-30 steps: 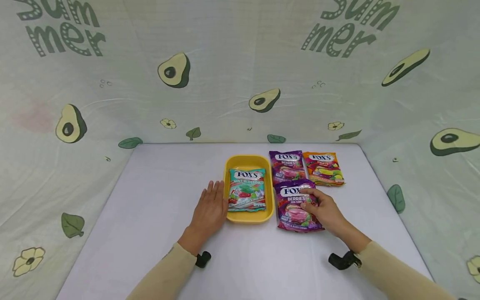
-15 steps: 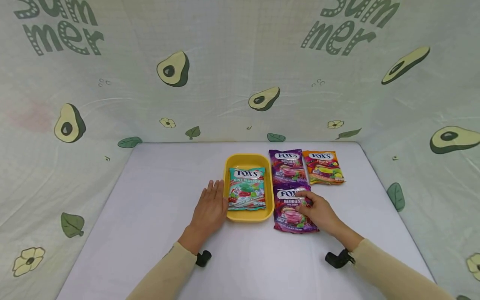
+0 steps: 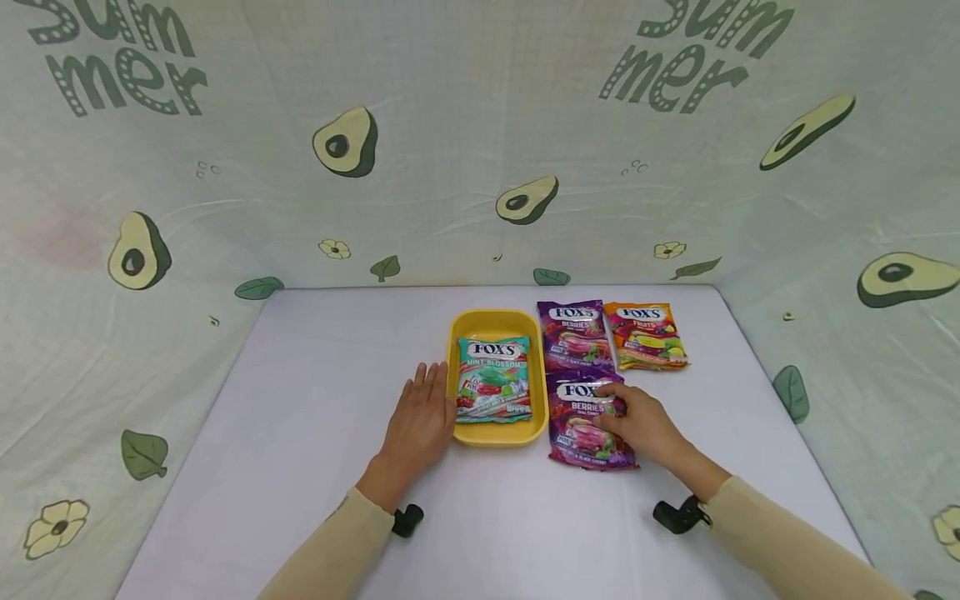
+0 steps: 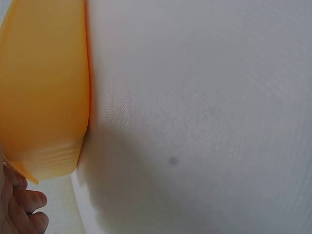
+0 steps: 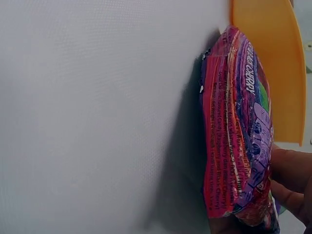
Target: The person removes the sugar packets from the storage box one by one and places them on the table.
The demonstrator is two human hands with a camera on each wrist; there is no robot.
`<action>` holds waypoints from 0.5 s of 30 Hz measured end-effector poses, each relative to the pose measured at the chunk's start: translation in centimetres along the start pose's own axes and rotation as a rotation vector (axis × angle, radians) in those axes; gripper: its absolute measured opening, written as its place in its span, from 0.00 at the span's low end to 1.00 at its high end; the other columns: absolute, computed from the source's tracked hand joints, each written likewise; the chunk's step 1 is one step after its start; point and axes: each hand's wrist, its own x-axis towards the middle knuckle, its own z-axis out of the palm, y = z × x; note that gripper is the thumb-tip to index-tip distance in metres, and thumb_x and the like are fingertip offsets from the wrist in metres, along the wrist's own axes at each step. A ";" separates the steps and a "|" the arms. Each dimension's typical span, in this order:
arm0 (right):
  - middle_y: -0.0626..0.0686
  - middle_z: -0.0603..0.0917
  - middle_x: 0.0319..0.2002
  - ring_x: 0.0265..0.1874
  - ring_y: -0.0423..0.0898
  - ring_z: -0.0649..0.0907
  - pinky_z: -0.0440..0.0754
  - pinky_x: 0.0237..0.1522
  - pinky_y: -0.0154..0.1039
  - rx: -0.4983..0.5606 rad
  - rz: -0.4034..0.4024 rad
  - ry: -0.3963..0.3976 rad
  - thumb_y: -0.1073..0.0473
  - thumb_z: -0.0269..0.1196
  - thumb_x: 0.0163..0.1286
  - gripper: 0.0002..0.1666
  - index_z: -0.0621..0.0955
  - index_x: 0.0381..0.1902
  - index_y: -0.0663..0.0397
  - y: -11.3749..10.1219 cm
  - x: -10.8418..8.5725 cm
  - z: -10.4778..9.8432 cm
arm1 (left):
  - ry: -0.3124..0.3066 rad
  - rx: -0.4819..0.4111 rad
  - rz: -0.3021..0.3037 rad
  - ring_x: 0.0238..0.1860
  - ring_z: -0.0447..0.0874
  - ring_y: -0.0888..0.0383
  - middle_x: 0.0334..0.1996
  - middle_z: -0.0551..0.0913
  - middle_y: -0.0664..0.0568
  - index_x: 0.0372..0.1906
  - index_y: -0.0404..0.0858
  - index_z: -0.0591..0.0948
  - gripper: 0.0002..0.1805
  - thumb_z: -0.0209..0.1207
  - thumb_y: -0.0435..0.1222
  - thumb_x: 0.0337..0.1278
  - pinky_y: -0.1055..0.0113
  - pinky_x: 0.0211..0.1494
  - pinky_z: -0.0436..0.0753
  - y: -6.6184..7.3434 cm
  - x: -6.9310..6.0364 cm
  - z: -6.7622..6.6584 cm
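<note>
A yellow plastic tray stands mid-table with a teal mint-blossom candy bag lying inside. My left hand lies along the tray's left wall, fingers straight. In the left wrist view its fingertips reach the edge of the tray. To the tray's right, my right hand grips the right side of a purple berries candy bag, with thumb and fingers on its front. The right wrist view shows the bag beside the tray, casting a shadow; part of the hand behind it is hidden.
Behind the gripped bag lies another purple berries candy bag, and an orange fruits candy bag is to its right. White cloth covers the table. A patterned curtain encloses the back and sides.
The purple bag in my right hand has shifted slightly left and toward me, close to the tray, uncovering more of the bag behind. My left hand has stayed put.
</note>
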 end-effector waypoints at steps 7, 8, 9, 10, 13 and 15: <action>0.71 0.80 0.58 0.54 0.64 0.82 0.81 0.58 0.68 -0.120 0.019 0.017 0.47 0.71 0.71 0.33 0.79 0.67 0.59 0.2 0.2 -0.2 | -0.019 0.008 -0.005 0.85 0.52 0.41 0.82 0.63 0.39 0.84 0.33 0.58 0.35 0.45 0.46 0.84 0.43 0.85 0.57 -0.1 0.0 0.1; 0.71 0.80 0.58 0.53 0.64 0.82 0.82 0.58 0.67 -0.140 0.026 0.007 0.46 0.72 0.71 0.35 0.79 0.67 0.61 0.2 0.3 -0.4 | -0.017 0.008 -0.004 0.85 0.52 0.41 0.81 0.63 0.39 0.84 0.33 0.58 0.35 0.45 0.46 0.84 0.43 0.84 0.58 0.0 0.0 0.1; 0.71 0.80 0.58 0.53 0.63 0.82 0.82 0.57 0.67 -0.163 0.038 -0.002 0.45 0.72 0.70 0.36 0.79 0.67 0.62 0.2 0.4 -0.7 | -0.015 0.007 -0.002 0.85 0.53 0.41 0.81 0.63 0.38 0.83 0.33 0.58 0.35 0.45 0.46 0.83 0.43 0.84 0.58 0.0 0.0 0.1; 0.71 0.80 0.57 0.52 0.63 0.82 0.83 0.57 0.66 -0.183 0.048 -0.013 0.44 0.72 0.70 0.37 0.79 0.66 0.63 0.1 0.6 -1.0 | -0.013 0.007 -0.001 0.85 0.53 0.41 0.81 0.63 0.38 0.83 0.33 0.58 0.35 0.46 0.46 0.83 0.43 0.84 0.58 0.0 0.0 0.1; 0.73 0.81 0.57 0.52 0.65 0.82 0.84 0.55 0.66 -0.236 0.072 -0.028 0.43 0.71 0.71 0.38 0.80 0.64 0.68 -0.2 1.2 -2.4 | -0.004 0.007 0.004 0.85 0.53 0.41 0.81 0.64 0.38 0.83 0.32 0.59 0.35 0.46 0.45 0.83 0.43 0.84 0.58 0.0 0.0 0.1; 0.73 0.82 0.58 0.54 0.67 0.83 0.84 0.54 0.66 -0.253 0.071 -0.018 0.43 0.69 0.73 0.37 0.80 0.63 0.70 -0.6 1.9 -3.4 | -0.010 0.010 -0.001 0.85 0.52 0.41 0.81 0.63 0.38 0.83 0.33 0.58 0.35 0.46 0.45 0.83 0.43 0.85 0.57 0.0 0.0 0.1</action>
